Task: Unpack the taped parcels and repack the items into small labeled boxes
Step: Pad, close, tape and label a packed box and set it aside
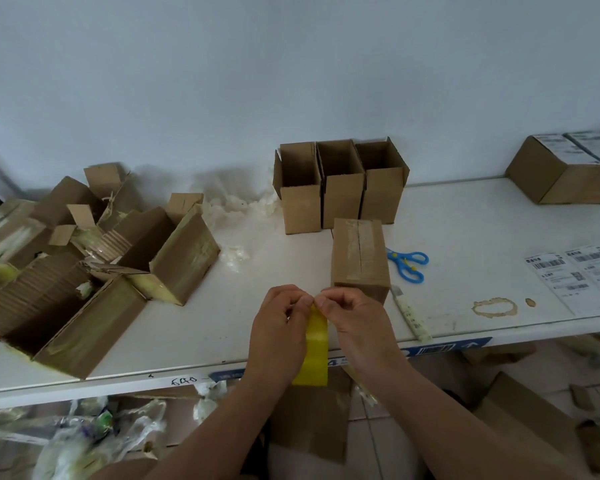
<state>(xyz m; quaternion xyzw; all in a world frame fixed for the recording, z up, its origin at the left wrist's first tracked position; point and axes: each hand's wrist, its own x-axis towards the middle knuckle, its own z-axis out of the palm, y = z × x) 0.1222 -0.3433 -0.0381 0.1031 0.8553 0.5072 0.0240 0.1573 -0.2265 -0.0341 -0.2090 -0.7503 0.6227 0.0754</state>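
A: Report hand state.

B: I see the left hand (280,318) and right hand (352,315) both pinching the top edge of a yellow tape strip (313,351) above the desk (465,216) front edge.

A: Parcel location?

B: I see the sealed box (359,258) just behind the right hand; three open boxes (340,192) stand behind it.

We are looking at matt brown cardboard boxes (340,188), one sealed box (359,258) shining under glossy clear tape. The torn boxes (94,271) are showing rough, ragged corrugated edges. The yellow tape (315,344) is looking smooth plastic. The scissors (407,265) are showing blue plastic handles. The table (465,220) is appearing smooth, white, stained.
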